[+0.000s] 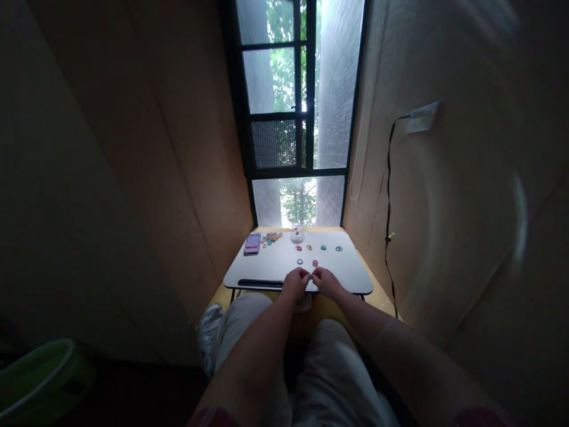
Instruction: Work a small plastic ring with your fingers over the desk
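Observation:
My left hand (297, 279) and my right hand (326, 280) meet above the front edge of a small white table (267, 264). The fingertips of both are pinched together and nearly touch. Whatever lies between them is too small to make out. Just beyond the fingers lie a pinkish-red ring-like piece (315, 263) and a dark-and-white ring (300, 261). Farther back, small coloured pieces sit in a row: red (299, 248), yellow (309, 247), green (323, 247) and blue (339, 248).
A pile of coloured rings (271, 238) lies at the back left beside a purple-screened, phone-like rectangle (252, 244). A clear container (297, 235) stands at the back. A black slot (258, 283) runs along the front edge. A cord (389, 201) hangs on the right wall; a green tub (44, 379) stands lower left.

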Action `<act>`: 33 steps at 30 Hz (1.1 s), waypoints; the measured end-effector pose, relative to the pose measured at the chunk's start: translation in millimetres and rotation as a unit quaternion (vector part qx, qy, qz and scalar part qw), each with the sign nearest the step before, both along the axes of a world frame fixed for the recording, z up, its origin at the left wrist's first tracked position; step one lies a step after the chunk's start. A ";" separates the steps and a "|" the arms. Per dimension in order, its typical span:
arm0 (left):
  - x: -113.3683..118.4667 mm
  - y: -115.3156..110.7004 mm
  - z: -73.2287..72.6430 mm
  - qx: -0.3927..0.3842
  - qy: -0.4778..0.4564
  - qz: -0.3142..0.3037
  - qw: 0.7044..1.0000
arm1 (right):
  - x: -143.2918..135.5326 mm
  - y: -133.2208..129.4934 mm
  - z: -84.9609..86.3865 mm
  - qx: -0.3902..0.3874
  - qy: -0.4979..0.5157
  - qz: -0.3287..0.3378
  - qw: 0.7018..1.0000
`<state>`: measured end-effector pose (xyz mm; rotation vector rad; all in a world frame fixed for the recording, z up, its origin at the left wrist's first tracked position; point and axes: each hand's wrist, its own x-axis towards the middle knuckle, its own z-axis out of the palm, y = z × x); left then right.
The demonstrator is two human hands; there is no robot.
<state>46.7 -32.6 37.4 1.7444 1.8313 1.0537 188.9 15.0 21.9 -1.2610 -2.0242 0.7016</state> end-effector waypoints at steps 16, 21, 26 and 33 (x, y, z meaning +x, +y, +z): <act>20.7 -2.4 -13.3 -0.011 0.075 -0.018 0.997 | 30.0 -0.4 -10.3 0.007 -0.035 -0.006 0.999; 21.2 -0.9 -15.6 -0.025 0.069 -0.009 0.997 | 31.4 -0.1 -11.6 -0.005 -0.040 0.004 0.999; 21.3 0.0 -16.2 -0.043 0.060 0.005 0.997 | 32.1 4.7 -11.0 -0.013 -0.050 0.021 0.998; 19.2 2.5 -15.6 -0.060 0.054 0.005 0.997 | 33.4 4.6 -12.1 -0.009 -0.042 0.014 0.999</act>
